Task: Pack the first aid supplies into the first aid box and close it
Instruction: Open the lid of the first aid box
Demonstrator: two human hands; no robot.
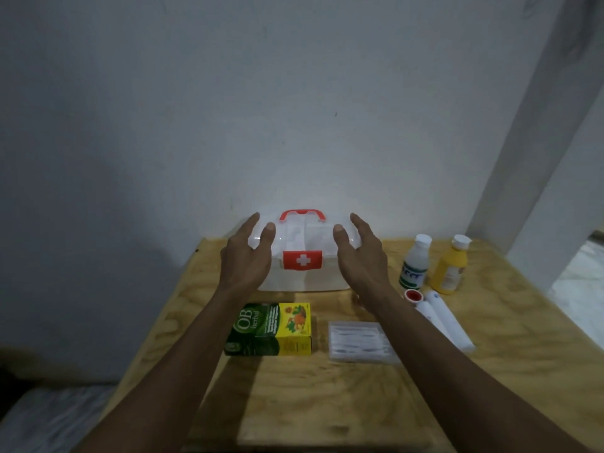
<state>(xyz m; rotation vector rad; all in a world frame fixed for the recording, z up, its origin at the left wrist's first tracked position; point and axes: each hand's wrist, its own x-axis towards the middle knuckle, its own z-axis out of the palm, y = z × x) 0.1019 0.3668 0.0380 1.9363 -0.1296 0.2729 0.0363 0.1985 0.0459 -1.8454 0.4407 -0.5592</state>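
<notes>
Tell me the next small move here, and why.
Probably bring both hands in onto the box lid and lift it open. The left hand and right hand are open, flanking the first aid box, which looks shut, while the supplies sit unpacked on the table.

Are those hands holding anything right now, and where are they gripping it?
Nothing is held. The left hand and right hand are open on either side of the closed first aid box.
</notes>
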